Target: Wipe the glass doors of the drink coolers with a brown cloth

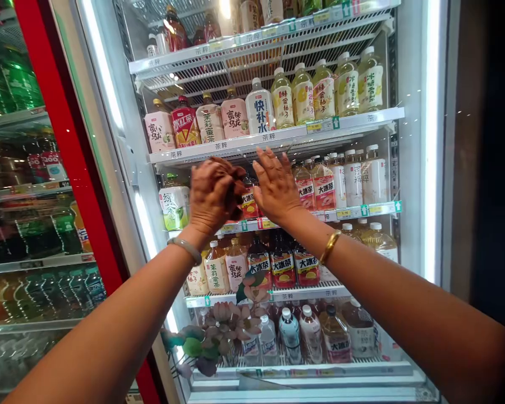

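My left hand is closed round a crumpled brown cloth, its fingers partly blurred. Beside it on the right, my right hand is open, fingers outstretched and palm facing the drinks cooler; it seems to lie against the glass door, though contact is hard to make out. Both arms reach forward at the height of the cooler's middle shelf. Behind the hands stand bottles with red labels, some of them hidden by the hands. A green-labelled bottle is left of my left hand.
Shelves of bottled drinks fill the cooler above and below my hands. Flowers and leaves show low on the glass, seemingly a reflection. On the left, a red frame borders another cooler with green bottles.
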A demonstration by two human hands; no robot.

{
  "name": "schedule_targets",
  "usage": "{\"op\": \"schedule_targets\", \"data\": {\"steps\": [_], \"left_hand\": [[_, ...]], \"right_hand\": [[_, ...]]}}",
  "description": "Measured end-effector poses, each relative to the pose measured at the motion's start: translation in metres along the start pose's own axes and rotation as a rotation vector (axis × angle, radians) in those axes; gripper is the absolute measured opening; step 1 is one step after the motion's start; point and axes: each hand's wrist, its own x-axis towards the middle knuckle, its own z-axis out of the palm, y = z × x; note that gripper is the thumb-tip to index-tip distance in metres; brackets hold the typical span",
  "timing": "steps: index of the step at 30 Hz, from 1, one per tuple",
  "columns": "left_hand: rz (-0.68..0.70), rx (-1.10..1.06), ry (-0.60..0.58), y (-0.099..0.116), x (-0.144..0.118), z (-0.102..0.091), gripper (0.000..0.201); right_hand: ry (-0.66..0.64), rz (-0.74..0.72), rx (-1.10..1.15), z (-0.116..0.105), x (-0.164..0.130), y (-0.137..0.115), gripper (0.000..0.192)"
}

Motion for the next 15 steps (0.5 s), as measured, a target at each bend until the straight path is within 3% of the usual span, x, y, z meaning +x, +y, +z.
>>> {"op": "schedule_targets", "data": {"steps": [2, 5, 6, 8, 11, 13, 15], "left_hand": [[0.169, -0.043, -0.087, 0.003, -0.010, -0.003, 0.030], [0.311, -0.138, -0.245, -0.022, -0.021, -0.019, 0.030], [0.271, -0.113, -0.271, -0.035, -0.023, -0.027, 0.032], [0.025, 0.025, -0.189, -0.057, -0.024, -0.038, 0.039], [-0.329, 0.202, 0.001, -0.058, -0.028, -0.042, 0.047], [-0.296, 0.147, -0.026, -0.040, -0.037, -0.039, 0.043], [-0.110, 0.005, -0.189, -0.024, -0.049, -0.037, 0.033]], "right_hand": [[-0.028, -0.014, 0.011, 0.005, 0.005, -0.010, 0.059], [-0.059, -0.064, 0.032, 0.010, 0.005, -0.016, 0.061], [-0.063, -0.079, 0.038, 0.011, 0.004, -0.017, 0.062], [-0.063, -0.084, 0.041, 0.012, 0.001, -0.016, 0.063], [-0.059, -0.078, 0.040, 0.013, -0.001, -0.014, 0.064], [-0.057, -0.076, 0.044, 0.013, -0.001, -0.014, 0.065], [-0.055, -0.078, 0.050, 0.014, -0.001, -0.014, 0.065]]}}
